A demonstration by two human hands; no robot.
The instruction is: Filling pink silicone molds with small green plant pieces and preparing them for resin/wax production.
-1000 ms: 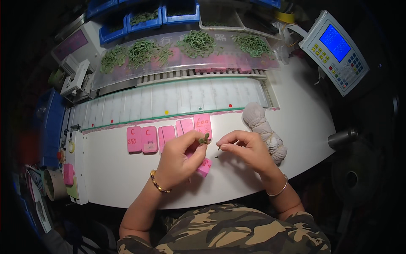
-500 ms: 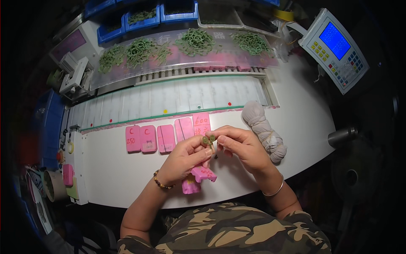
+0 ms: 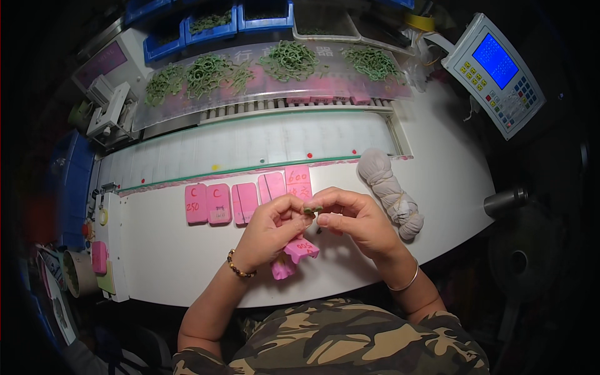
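Note:
In front of my chest, my left hand [image 3: 275,225] and my right hand [image 3: 359,222] meet over a small green piece [image 3: 313,210], pinched between the fingertips of both. It seems to have two round ends, but the fingers cover most of it. A notched pink block [image 3: 302,249] sticks out below my left fingers, with a second pink part [image 3: 283,267] beneath it. These look like parts of a rubber mould; how my left hand grips them is hidden. Just beyond the hands lies a row of flat pink blocks [image 3: 219,204] with red markings.
A bundled grey-white cloth [image 3: 390,194] lies right of my hands. Beyond the blocks runs a white conveyor [image 3: 237,147] with coloured dots. Piles of green curly pieces [image 3: 289,61] rest on a clear sheet [image 3: 344,75]. A keypad screen [image 3: 495,72] stands far right, blue bins [image 3: 265,25] behind.
The green piece has tilted, so its two round ends show less. The pink mould parts under my left hand have risen slightly and turned. The conveyor's coloured dots have shifted left.

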